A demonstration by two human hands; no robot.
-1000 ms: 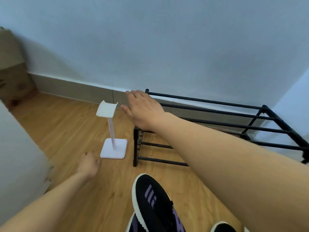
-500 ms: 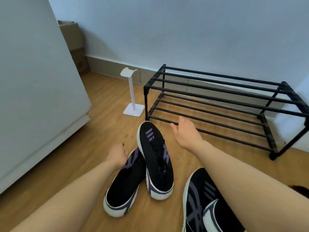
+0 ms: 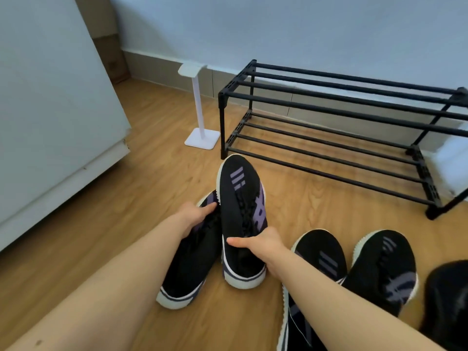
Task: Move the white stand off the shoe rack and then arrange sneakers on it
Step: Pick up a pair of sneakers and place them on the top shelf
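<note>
With the white stand (image 3: 200, 107) already parked upright on the floor (image 3: 141, 188), just beside the left end post of the shoe rack (image 3: 329, 115), both shelves of the rack are bare and ready, and that looks like the whole point of setting it there: out of the way, close to the wall, not blocking the open front. Now both hands are down on the first pair. Left hand (image 3: 196, 215) curls over the upper of the left sneaker (image 3: 187, 264), fingers wrapped in near the laces, a closed grasp on the shoe. Right hand (image 3: 263, 245) clamps the right sneaker (image 3: 241, 214) around its collar, thumb stretched across the opening, and that shoe sits tilted, toe up toward the rack, leaning over its partner. One shoe per hand, gripped at the middle and the opening, which I read as a way to carry the pair together and land them side by side. Toes already point at the rack, so little turning should be needed. Two more sneakers (image 3: 354, 264) wait on the floor to the right, with a dark shape at the frame edge I cannot identify. My call: stand step done, arranging just beginning. Watch those thin bars; a sole could slip between them.
</note>
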